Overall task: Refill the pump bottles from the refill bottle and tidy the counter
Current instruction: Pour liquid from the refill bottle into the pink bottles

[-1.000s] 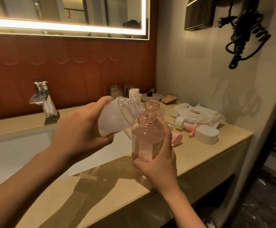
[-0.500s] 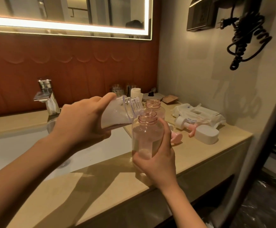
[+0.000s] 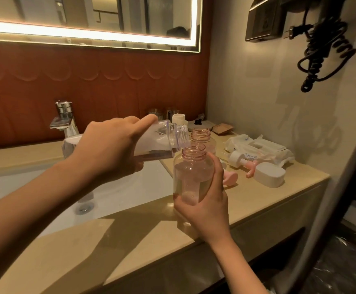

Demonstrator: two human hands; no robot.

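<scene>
Far L: beige stone tabletop (image 3: 66, 262) runs along the front and wraps a white sink (image 3: 130, 192), drain (image 3: 84, 207) low in the basin. Chrome faucet (image 3: 63, 119) on the back ledge. Red-brown scalloped wall panel (image 3: 88, 81) behind, lit-edge mirror (image 3: 88, 18) above.

Ctr: left hand (image 3: 109, 149) wraps the clear refill bottle (image 3: 162, 139), index finger straight along its top, other fingers curled under. Bottle lies approx level over the sink's R edge, open neck just above and L of the pump bottle (image 3: 191, 175) mouth; liquid pools along its lower side. Cannot tell if anything flows.

Right hand (image 3: 206, 211) grips the pink-tinted pump bottle from the R, thumb on the near side, fingers round the back. Bottle upright, uncapped, at the sink/tabletop corner, some liquid low in it; base hidden by the hand. 2nd pump bottle (image 3: 201, 134), also uncapped, stands right behind.

Back: glasses (image 3: 155, 113), white cup (image 3: 178, 118), round lid (image 3: 198, 124), brown packet (image 3: 222, 128).

R: wipes pack (image 3: 257, 147), pump heads (image 3: 251, 166) lying flat, white case (image 3: 269, 175) near the tabletop edge. Beige side wall w/ dark wall box (image 3: 264, 22) and coiled black cord (image 3: 325, 54) hanging.

Vs 0.5 s ago: refill bottle tipped flatter, neck closer to the pump bottle rim; index finger further fwd. Right hand grip and pump bottle position unchanged. View shifted slightly.
</scene>
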